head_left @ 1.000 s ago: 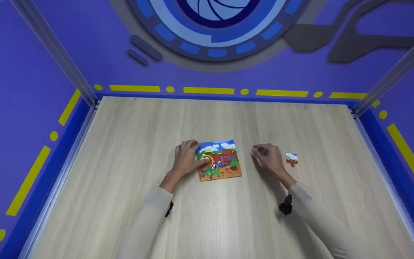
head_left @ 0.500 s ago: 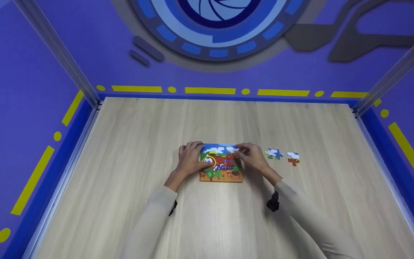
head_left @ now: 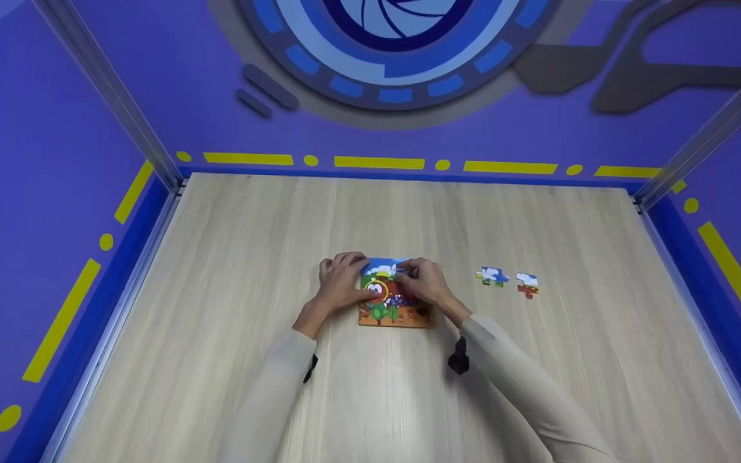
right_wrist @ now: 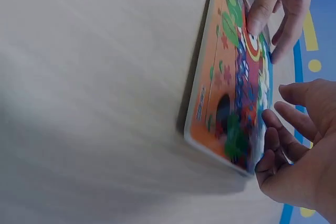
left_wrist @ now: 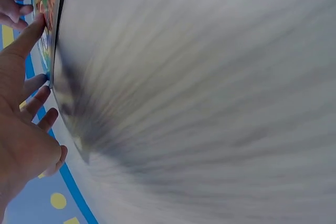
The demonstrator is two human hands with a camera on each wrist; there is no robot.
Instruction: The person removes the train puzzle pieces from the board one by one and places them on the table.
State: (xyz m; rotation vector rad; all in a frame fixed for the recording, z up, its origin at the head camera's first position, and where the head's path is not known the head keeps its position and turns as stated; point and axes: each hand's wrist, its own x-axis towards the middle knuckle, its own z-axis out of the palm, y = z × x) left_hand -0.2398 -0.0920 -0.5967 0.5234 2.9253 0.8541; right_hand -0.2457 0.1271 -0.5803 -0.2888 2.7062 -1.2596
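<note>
A square jigsaw puzzle [head_left: 377,316] with a cartoon red train, clouds and cactuses lies in the middle of the table. At its left edge, my left hand [head_left: 338,286] holds it, the thumb [right_wrist: 257,22] resting on the picture and the other fingers at the far left corner. My right hand [head_left: 425,281] is over its upper right part, thumb and forefinger close to the cloud area. In the right wrist view, the lower fingers [right_wrist: 270,140] of that hand are curled beside the far right corner. I cannot tell whether a piece is between its fingertips.
Two loose jigsaw pieces, one blue and white [head_left: 491,276] and one with a red tab [head_left: 527,284], lie on the wooden table [head_left: 267,231] to the right. Purple walls [head_left: 171,83] with yellow markings enclose the table at the back and sides.
My right hand has moved left from beside the loose pieces to over the puzzle, uncovering the blue and white piece. My left hand stays on the puzzle, which now sits straighter.
</note>
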